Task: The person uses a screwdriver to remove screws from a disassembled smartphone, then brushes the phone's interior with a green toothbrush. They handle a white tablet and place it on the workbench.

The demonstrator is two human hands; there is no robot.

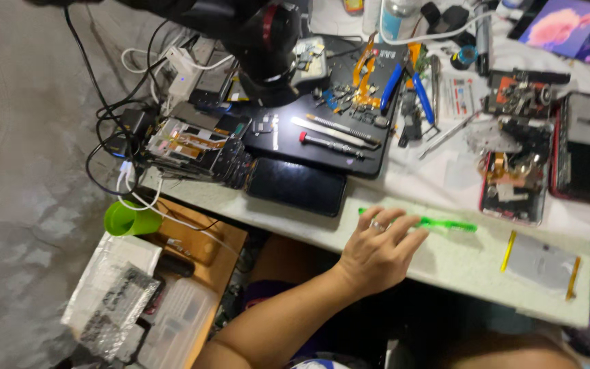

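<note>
Left hand (377,249) palm-down at near edge of table (472,266); fingers (404,239) spread and flat, laid across left part of green toothbrush (445,223), closed on nothing yet. Toothbrush flat on table, long axis left-right, roughly parallel to table edge; free end runs rightward past fingertips, other end shows just left of knuckles. Right hand out of view. Dark phone (296,186) just beyond, apart.

a phone repair workbench: opened phones (513,184) with bare boards, a stack of phone frames (196,147), flex cables (367,68), a red-capped screwdriver (332,145), blue-handled pliers (408,85) and tweezers (445,135) crowd a dark work mat (322,157) on a white table (459,263).
</note>
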